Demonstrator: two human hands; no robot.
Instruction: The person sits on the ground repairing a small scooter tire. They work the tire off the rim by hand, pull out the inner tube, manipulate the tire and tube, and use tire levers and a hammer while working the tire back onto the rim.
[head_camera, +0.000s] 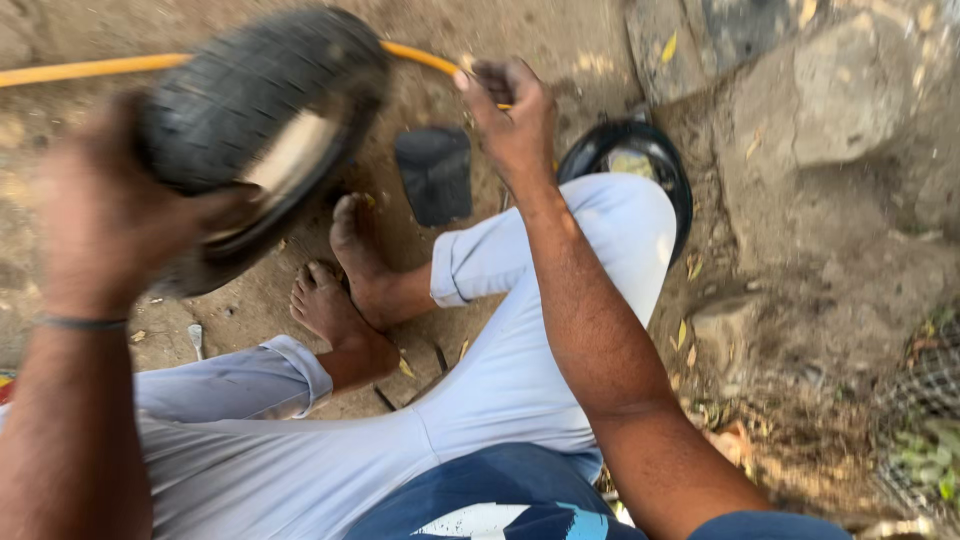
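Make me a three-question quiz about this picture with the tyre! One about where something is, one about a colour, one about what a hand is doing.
1. Where is the small black block?
A. On the dirt ground beyond the bare feet
B. On top of the tyre
C. In the right hand

2. What colour is the hose?
A. Green
B. Yellow
C. Red

3. What is the left hand doing?
A. Resting flat on the knee
B. Holding the black tyre up
C. Pointing at the rocks

Answers:
1 A: it sits on the ground past the feet.
2 B: it runs yellow behind the tyre.
3 B: it grips the tyre, while the right hand reaches toward the hose.
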